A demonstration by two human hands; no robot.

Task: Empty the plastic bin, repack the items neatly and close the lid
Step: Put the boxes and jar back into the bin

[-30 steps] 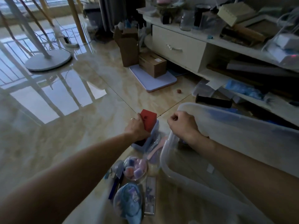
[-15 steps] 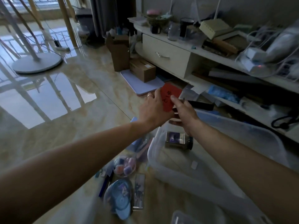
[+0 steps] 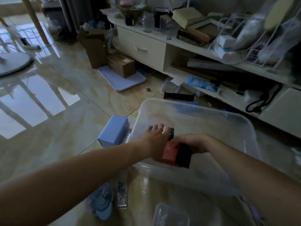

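While repacking is only beginning, a person kneels over a clear plastic bin (image 3: 228, 118) on a glossy tiled floor, both forearms reaching into it. Farthest left, among items not yet packed, a round blue item (image 3: 102, 204) and a flat clear packet (image 3: 121, 195) lie on the floor near the bin's near-left corner, and a pale blue box (image 3: 114, 132) stands just beside its left wall. The left hand (image 3: 154, 141) reaches over that wall, its fingers spread and resting on a small dark jar (image 3: 170, 130) lying on its side on the bin's floor; whether it grips the jar or merely steadies it cannot be told. Just to the right, the right hand (image 3: 193, 144) grips a red-and-black box (image 3: 175, 154) low inside the bin, near the front wall and close against the jar. A small clear container (image 3: 171, 216) sits at the bottom edge of the view, and no lid can be made out with certainty.

Judged from this, emptying is done, two items are going in, several remain outside, and closing is still ahead. Half a second earlier the red box was held up between both hands above the bin's far rim, with the jar lying alone inside; now the box has come down beside the jar and the left hand has shifted from box to jar. The view has also tilted, so the round tub of coloured pieces seen on the floor then is no longer visible.
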